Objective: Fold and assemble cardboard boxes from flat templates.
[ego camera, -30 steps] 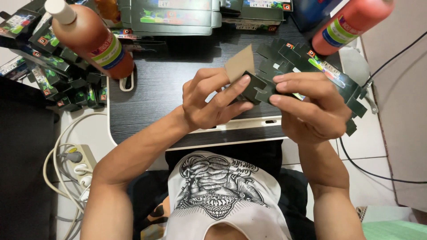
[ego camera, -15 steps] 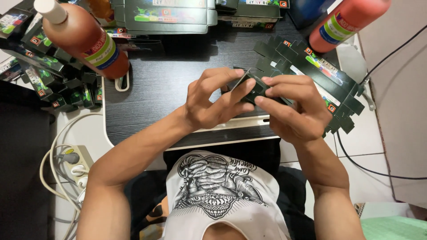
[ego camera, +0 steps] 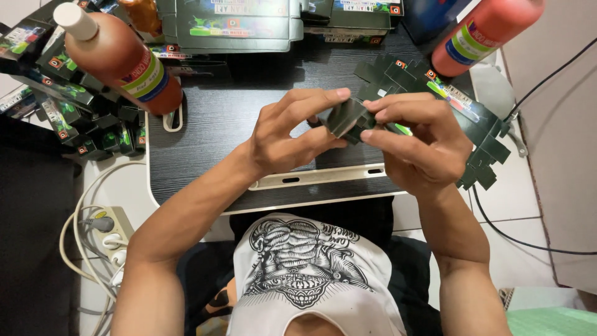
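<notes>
Two hands (ego camera: 367,137) gripping a small dark carton (ego camera: 348,118), black lap table (ego camera: 249,118), white tiled floor (ego camera: 547,180).

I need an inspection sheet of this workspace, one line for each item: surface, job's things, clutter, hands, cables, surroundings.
Surface: dark wood-grain lap desk with a pale rim and slots at the near edge.
Job's things: small dark carton, partly folded, held above the desk.
Clutter: stack of flat cartons at right; folded cartons piled at left; green-printed boxes at the far edge; two reddish bottles, left and right.
Hands: left hand and right hand both grip the carton with their fingers.
Cables: white cords at a power strip; black cable at right.
Surroundings: pale tiled floor; person's printed white shirt.
</notes>
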